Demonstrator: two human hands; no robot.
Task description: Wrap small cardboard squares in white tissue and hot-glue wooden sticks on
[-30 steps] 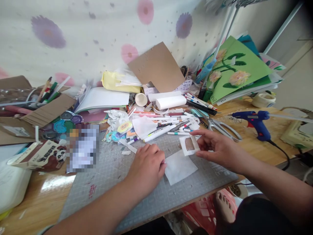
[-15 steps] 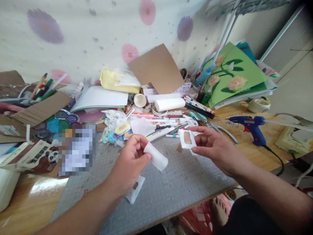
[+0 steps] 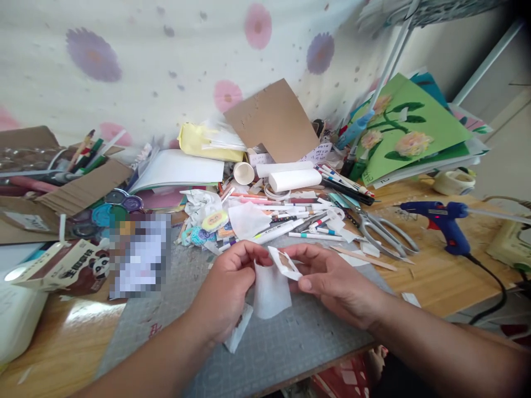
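My left hand (image 3: 232,284) pinches a curled sheet of thin white paper (image 3: 271,293) by its upper left edge, and the sheet hangs over the mat. Between the fingers of my right hand (image 3: 332,276) is a small square piece of cardboard (image 3: 286,264) with white paper folded round its edges and a brown middle. It is tilted, close above the top of the sheet; whether the two touch I cannot tell. A similar white-edged piece (image 3: 239,331) lies on the grey cutting mat (image 3: 194,365), partly behind my left wrist.
Scissors (image 3: 385,232) and a blue glue gun (image 3: 443,218) lie to the right. Markers (image 3: 317,236) and paper scraps (image 3: 249,221) pile up behind my hands. A panda-printed box (image 3: 62,265) and a cardboard box of tools (image 3: 83,190) stand left.
My right hand has moved left with the cardboard piece, bringing it to the paper. The sheet in my left hand has opened out and hangs lower.
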